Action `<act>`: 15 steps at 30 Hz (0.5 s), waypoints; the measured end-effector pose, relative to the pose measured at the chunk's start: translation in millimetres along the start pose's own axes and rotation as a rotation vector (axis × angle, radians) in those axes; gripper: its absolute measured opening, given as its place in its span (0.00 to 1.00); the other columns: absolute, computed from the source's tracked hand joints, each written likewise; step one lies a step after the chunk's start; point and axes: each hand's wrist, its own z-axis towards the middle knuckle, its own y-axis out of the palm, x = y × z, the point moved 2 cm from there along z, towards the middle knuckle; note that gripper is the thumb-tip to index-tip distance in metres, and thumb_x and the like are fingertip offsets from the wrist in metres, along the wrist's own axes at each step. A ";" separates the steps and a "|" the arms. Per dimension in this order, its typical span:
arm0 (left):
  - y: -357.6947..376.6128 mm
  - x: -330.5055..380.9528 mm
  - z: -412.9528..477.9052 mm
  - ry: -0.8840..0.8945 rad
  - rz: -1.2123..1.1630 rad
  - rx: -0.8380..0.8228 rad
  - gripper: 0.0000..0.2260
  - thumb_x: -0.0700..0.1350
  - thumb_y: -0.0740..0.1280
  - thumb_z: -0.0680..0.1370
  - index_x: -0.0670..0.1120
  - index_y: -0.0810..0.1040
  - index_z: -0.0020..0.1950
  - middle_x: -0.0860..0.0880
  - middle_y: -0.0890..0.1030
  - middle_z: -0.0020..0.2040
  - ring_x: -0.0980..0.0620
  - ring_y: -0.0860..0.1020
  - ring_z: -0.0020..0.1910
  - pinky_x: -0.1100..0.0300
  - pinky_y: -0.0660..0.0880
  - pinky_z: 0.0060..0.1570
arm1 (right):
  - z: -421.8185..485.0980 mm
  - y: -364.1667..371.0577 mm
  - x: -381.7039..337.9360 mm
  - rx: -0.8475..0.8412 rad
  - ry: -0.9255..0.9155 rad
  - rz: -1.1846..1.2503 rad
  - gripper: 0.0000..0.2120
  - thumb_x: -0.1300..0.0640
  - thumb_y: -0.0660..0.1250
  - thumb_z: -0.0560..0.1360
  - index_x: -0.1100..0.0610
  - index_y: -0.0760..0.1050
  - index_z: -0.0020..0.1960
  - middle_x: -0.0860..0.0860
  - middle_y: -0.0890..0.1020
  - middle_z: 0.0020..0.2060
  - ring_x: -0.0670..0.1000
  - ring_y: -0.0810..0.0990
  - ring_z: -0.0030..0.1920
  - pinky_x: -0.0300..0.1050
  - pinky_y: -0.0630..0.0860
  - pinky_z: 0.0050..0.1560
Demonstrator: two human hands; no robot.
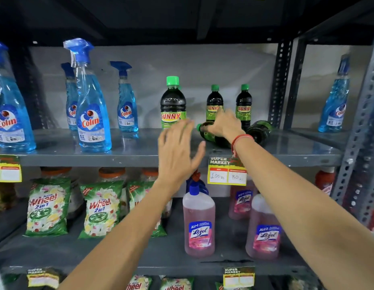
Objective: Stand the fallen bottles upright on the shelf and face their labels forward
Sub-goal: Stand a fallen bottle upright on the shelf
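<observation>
OK, grey shelf point(119, 151): three Sunny bottles point(173, 103) upright, labels forward. Two fallen bottles point(259, 130) lie right of them. Your right hand point(225, 124) grips the nearer fallen one; your left hand point(177, 151) hovers spread wide, empty.

Bare forearms, no sleeves; red thread band point(241, 139) on right wrist.

Two fallen bottles point(209, 133) point(259, 130) lie on the shelf point(129, 158), before two upright bottles point(214, 101) point(244, 103).
</observation>
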 end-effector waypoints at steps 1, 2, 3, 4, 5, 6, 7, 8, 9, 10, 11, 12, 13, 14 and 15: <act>7.3 11.8 5.4 0.049 -0.021 -0.055 0.24 0.55 0.57 0.78 0.40 0.73 0.65 0.42 0.76 0.62 0.45 0.73 0.61 0.51 0.66 0.59 | 4.3 1.0 4.8 -0.079 0.027 -0.067 0.36 0.40 0.68 0.71 0.63 0.66 0.69 0.60 0.74 0.64 0.60 0.74 0.64 0.51 0.73 0.58; 16.3 21.6 9.2 0.072 -0.025 -0.117 0.23 0.55 0.56 0.77 0.40 0.74 0.63 0.42 0.78 0.60 0.45 0.75 0.59 0.51 0.70 0.55 | 5.7 1.6 9.2 -0.146 0.034 -0.115 0.33 0.39 0.67 0.72 0.61 0.70 0.66 0.58 0.76 0.62 0.59 0.76 0.61 0.49 0.73 0.55; 25.4 28.8 11.1 0.072 -0.018 -0.178 0.23 0.56 0.56 0.77 0.40 0.75 0.61 0.42 0.79 0.58 0.44 0.77 0.56 0.50 0.73 0.51 | 6.7 1.9 13.2 -0.194 0.028 -0.133 0.29 0.39 0.65 0.73 0.60 0.73 0.63 0.57 0.78 0.61 0.58 0.78 0.59 0.47 0.72 0.51; 33.1 30.7 11.7 0.058 -0.005 -0.231 0.24 0.56 0.54 0.77 0.40 0.77 0.59 0.42 0.81 0.55 0.43 0.78 0.54 0.50 0.75 0.47 | 7.6 1.4 13.6 -0.228 0.023 -0.125 0.28 0.38 0.64 0.73 0.59 0.74 0.61 0.56 0.79 0.59 0.58 0.79 0.56 0.46 0.71 0.49; 41.6 34.1 10.7 0.036 0.009 -0.273 0.25 0.57 0.53 0.78 0.40 0.78 0.56 0.42 0.82 0.52 0.43 0.79 0.51 0.51 0.75 0.44 | 7.9 -0.7 18.1 -0.257 0.028 -0.109 0.28 0.37 0.64 0.72 0.58 0.75 0.60 0.55 0.80 0.58 0.58 0.79 0.54 0.45 0.71 0.48; 49.1 36.1 8.2 0.008 0.034 -0.304 0.26 0.58 0.51 0.78 0.40 0.79 0.52 0.42 0.83 0.49 0.43 0.80 0.48 0.52 0.74 0.41 | 6.4 -3.6 22.2 -0.285 0.046 -0.081 0.29 0.37 0.66 0.71 0.58 0.75 0.61 0.55 0.79 0.57 0.57 0.79 0.52 0.45 0.72 0.48; 53.1 32.2 5.4 -0.018 0.072 -0.328 0.26 0.59 0.50 0.78 0.41 0.80 0.47 0.43 0.83 0.44 0.43 0.81 0.43 0.54 0.73 0.37 | 6.1 -4.7 21.4 -0.297 0.060 -0.051 0.30 0.36 0.67 0.69 0.58 0.75 0.61 0.55 0.79 0.57 0.57 0.78 0.49 0.45 0.72 0.48; 56.4 30.5 2.4 -0.036 0.106 -0.339 0.27 0.59 0.49 0.78 0.42 0.80 0.41 0.44 0.83 0.39 0.44 0.80 0.37 0.56 0.70 0.33 | 5.8 -6.2 23.0 -0.304 0.070 -0.020 0.32 0.36 0.69 0.68 0.58 0.75 0.62 0.55 0.79 0.56 0.56 0.76 0.48 0.45 0.73 0.48; 59.3 30.5 -0.1 -0.044 0.133 -0.333 0.28 0.59 0.48 0.78 0.43 0.78 0.35 0.45 0.81 0.33 0.44 0.79 0.32 0.57 0.67 0.31 | 5.9 -7.7 26.3 -0.305 0.074 0.017 0.33 0.36 0.70 0.67 0.58 0.74 0.62 0.55 0.79 0.56 0.56 0.76 0.47 0.45 0.74 0.48; 60.9 30.6 -1.4 -0.047 0.151 -0.318 0.28 0.59 0.49 0.78 0.43 0.77 0.32 0.46 0.80 0.30 0.45 0.77 0.29 0.58 0.65 0.29 | 6.8 -8.2 29.8 -0.301 0.078 0.063 0.34 0.36 0.70 0.66 0.58 0.74 0.62 0.55 0.79 0.56 0.56 0.76 0.48 0.46 0.75 0.49; 61.8 31.0 -1.9 -0.044 0.162 -0.300 0.28 0.59 0.49 0.78 0.44 0.76 0.30 0.46 0.79 0.28 0.45 0.76 0.27 0.59 0.64 0.28 | 8.8 -7.2 33.6 -0.295 0.085 0.118 0.34 0.37 0.71 0.66 0.59 0.74 0.62 0.55 0.79 0.56 0.57 0.78 0.49 0.46 0.76 0.51; 62.3 31.8 -2.0 -0.040 0.165 -0.285 0.28 0.58 0.49 0.78 0.44 0.76 0.30 0.46 0.78 0.27 0.45 0.76 0.26 0.59 0.64 0.27 | 9.0 -6.8 37.5 -0.290 0.094 0.189 0.33 0.38 0.71 0.66 0.59 0.74 0.61 0.55 0.79 0.54 0.57 0.79 0.51 0.48 0.77 0.53; 62.0 32.5 -1.6 -0.034 0.163 -0.263 0.27 0.58 0.50 0.78 0.44 0.75 0.29 0.47 0.78 0.26 0.46 0.75 0.25 0.60 0.63 0.27 | 8.4 -7.0 41.4 -0.282 0.109 0.289 0.31 0.39 0.72 0.66 0.60 0.74 0.58 0.56 0.79 0.52 0.57 0.80 0.51 0.49 0.78 0.55; 61.9 33.0 -1.5 -0.027 0.158 -0.237 0.26 0.57 0.50 0.78 0.44 0.75 0.29 0.47 0.77 0.25 0.46 0.75 0.24 0.61 0.62 0.27 | 7.3 -7.9 44.2 -0.271 0.131 0.412 0.28 0.41 0.73 0.65 0.60 0.74 0.56 0.56 0.80 0.50 0.57 0.81 0.51 0.50 0.79 0.54; 61.1 33.7 -1.6 -0.018 0.154 -0.211 0.26 0.57 0.51 0.78 0.44 0.74 0.28 0.47 0.76 0.24 0.47 0.74 0.23 0.61 0.60 0.26 | 5.5 -9.0 46.3 -0.256 0.152 0.545 0.26 0.42 0.74 0.65 0.60 0.74 0.53 0.56 0.81 0.49 0.57 0.81 0.49 0.49 0.80 0.53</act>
